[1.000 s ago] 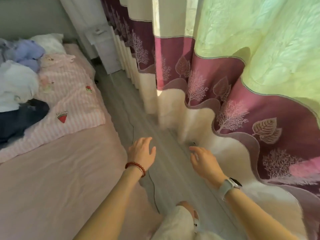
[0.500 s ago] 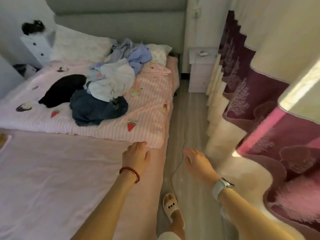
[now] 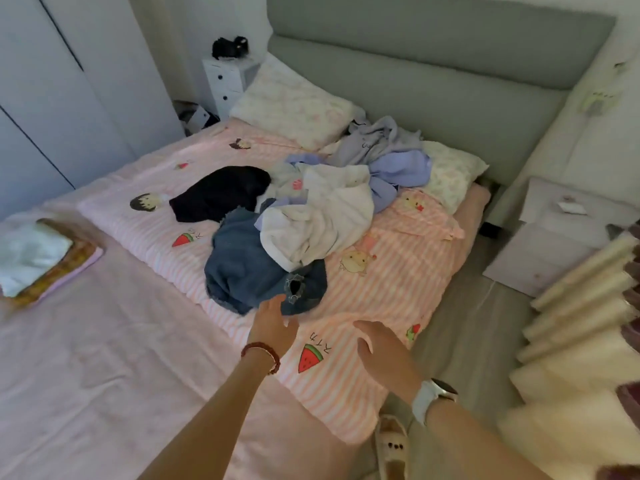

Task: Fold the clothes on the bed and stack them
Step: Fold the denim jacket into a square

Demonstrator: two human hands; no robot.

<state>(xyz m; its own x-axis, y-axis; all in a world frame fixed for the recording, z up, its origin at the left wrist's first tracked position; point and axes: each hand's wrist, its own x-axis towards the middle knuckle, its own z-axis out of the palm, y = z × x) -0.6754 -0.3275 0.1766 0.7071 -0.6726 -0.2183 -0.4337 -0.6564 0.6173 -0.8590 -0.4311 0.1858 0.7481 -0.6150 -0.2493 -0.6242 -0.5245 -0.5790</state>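
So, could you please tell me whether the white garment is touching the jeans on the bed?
Touching. The head view shows the white garment draped over the upper right part of the jeans, with no gap between them.

I see my left hand (image 3: 273, 323) stretched out with fingers straight, its tips at the edge of the crumpled jeans (image 3: 256, 271). My right hand (image 3: 377, 344) hovers relaxed over the striped pink quilt (image 3: 398, 271). White garment (image 3: 318, 216) lies on the jeans, black one (image 3: 221, 192) beside, lilac clothes (image 3: 398, 168) near the pillows.
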